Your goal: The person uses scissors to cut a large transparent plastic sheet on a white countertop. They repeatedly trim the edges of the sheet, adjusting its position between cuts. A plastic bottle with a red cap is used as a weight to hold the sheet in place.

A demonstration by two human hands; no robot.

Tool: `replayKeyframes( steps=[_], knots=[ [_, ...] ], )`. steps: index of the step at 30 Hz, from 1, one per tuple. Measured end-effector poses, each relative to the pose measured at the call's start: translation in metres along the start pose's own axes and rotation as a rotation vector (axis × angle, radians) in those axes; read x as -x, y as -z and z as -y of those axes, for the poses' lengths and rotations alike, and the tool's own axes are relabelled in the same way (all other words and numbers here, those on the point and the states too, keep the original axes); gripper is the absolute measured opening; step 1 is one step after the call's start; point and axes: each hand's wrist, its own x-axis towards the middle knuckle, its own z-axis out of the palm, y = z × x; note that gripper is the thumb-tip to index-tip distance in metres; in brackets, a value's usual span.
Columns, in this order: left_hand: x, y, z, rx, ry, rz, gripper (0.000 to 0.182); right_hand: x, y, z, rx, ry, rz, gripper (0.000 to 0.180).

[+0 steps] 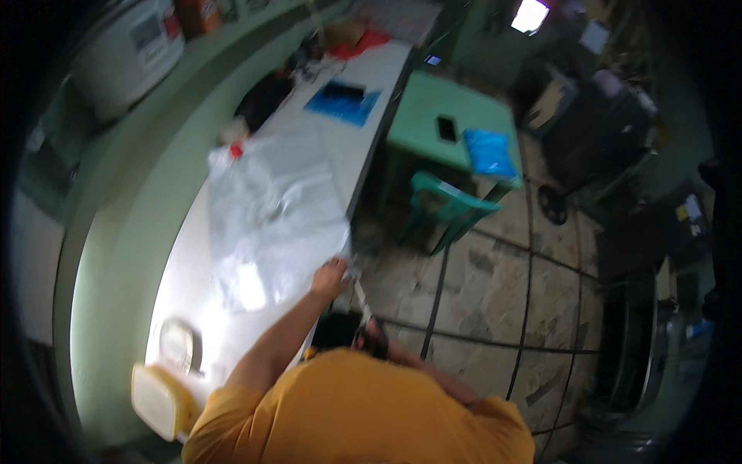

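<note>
A large translucent plastic sheet or bag [269, 191] is spread over the long white table [184, 269]. My left hand [330, 278] pinches its near right corner at the table's edge. In my right hand [378, 334], low in front of my body, is a pair of scissors [363, 298] with dark handles. Their blades point up toward the held corner; blur hides whether the tips touch the plastic. A small red object [235, 150] rests on the sheet's far left corner.
A yellow-rimmed plastic container [161, 400] stands at the near left. Farther along the table lies a blue packet [343, 103] with a dark object on top. To the right, a green table [432, 98] bears a phone [446, 128] and a blue package [490, 153], beside a green plastic chair [449, 200].
</note>
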Motion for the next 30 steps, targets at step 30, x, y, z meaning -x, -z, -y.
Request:
replayKeyframes(
  steps=[30],
  knots=[
    [0.008, 0.024, 0.005, 0.198, -0.253, -0.281, 0.007, 0.003, -0.022, 0.030, 0.114, -0.002, -0.078, 0.060]
  ],
)
